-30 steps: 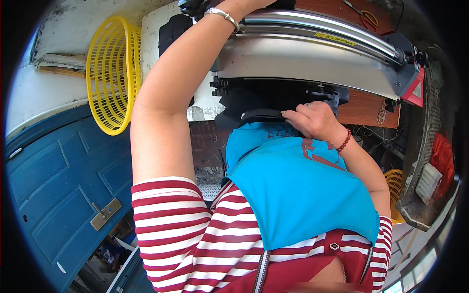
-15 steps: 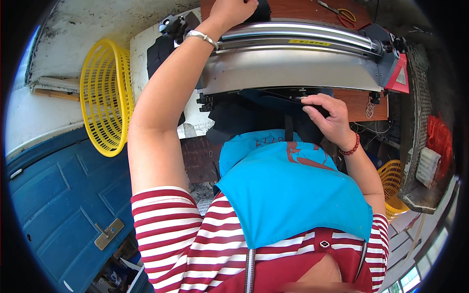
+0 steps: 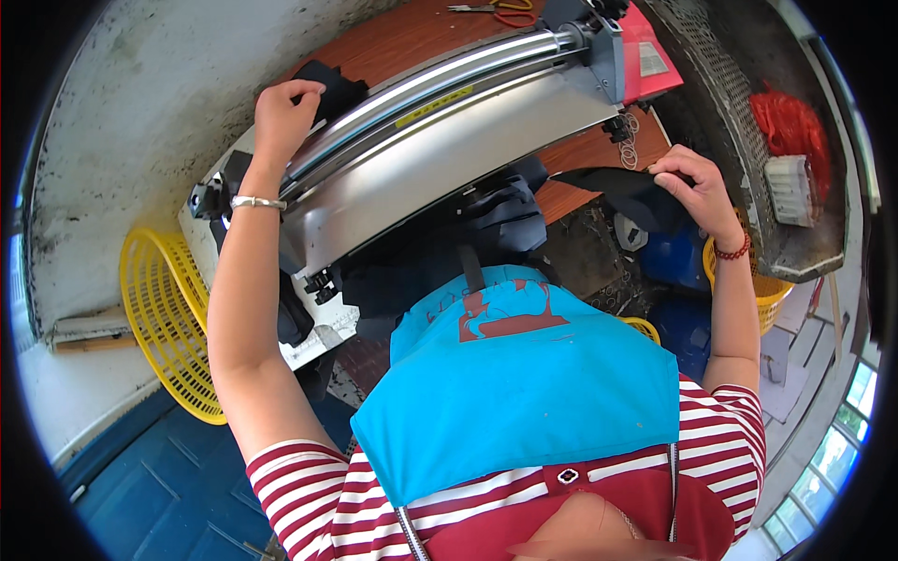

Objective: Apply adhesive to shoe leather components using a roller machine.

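Beyond the steel rollers of a machine (image 3: 440, 159), my left hand (image 3: 285, 117) is closed, with thumb and fingertips pinched at the edge of a folded black fabric piece (image 3: 337, 92). Off the machine's right front, my right hand (image 3: 697, 194) grips a thin, flat black piece (image 3: 622, 192) by its edge, between thumb and fingers. That piece hangs in the air, tapering to a point toward the machine. More dark pieces (image 3: 496, 220) lie in a heap under the machine's front plate, against my blue apron (image 3: 524, 383).
Scissors with orange and yellow handles (image 3: 510, 13) lie on the brown tabletop behind the machine. A yellow basket (image 3: 159, 318) stands at the left, another (image 3: 769, 297) at the right. A red plastic bag (image 3: 790, 126) sits on the right ledge. Blue containers (image 3: 675, 260) stand below.
My right hand has moved right, drawing the flat black piece away from the machine's front. My left hand stays by the black fabric behind the rollers. The whole view has turned toward the right.
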`<state>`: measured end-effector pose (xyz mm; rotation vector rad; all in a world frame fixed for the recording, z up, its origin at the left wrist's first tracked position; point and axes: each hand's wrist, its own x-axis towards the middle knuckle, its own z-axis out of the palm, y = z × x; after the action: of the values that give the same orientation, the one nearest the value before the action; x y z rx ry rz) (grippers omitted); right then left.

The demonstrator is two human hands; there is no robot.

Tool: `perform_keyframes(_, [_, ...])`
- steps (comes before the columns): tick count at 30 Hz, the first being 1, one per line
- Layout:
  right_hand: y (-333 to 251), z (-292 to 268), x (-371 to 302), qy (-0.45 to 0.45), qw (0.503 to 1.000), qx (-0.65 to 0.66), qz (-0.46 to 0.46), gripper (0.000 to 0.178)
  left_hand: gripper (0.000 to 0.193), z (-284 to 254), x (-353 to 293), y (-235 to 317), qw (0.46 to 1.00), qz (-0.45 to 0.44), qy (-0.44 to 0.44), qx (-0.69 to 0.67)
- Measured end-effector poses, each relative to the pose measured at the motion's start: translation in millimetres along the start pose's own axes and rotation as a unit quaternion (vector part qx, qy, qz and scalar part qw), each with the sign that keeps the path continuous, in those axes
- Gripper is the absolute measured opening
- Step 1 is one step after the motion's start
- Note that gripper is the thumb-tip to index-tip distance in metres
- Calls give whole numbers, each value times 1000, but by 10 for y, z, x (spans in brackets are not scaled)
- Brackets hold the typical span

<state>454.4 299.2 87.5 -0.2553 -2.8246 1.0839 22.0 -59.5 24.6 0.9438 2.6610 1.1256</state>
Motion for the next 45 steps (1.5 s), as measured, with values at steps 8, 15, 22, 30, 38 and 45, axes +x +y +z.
perform_keyframes(8, [1360, 194, -516, 57, 963, 151, 217, 14, 23, 86, 32, 3, 1000, -1, -11, -18])
perform_keyframes(15, [2778, 1439, -550, 130, 895, 269, 332, 23, 22, 130, 5, 36, 1000, -14, -15, -9])
perform_keyframes(22, [2828, 1765, -485, 294, 877, 205, 320, 25, 21, 121, 31, 107, 997, -49, -27, -46])
perform_keyframes(30, [2120, 1372, -537, 448, 682, 460, 349, 24, 21, 82, 18, 100, 996, -67, -30, -45])
perform_keyframes(38, [2790, 1106, -355, 518, 450, 653, 319, 25, 21, 87, 4, 187, 998, -52, -34, -33])
perform_keyframes(45, [3359, 1395, 188, 596, 475, 486, 428, 33, 20, 87, 9, 36, 998, -36, -49, -12])
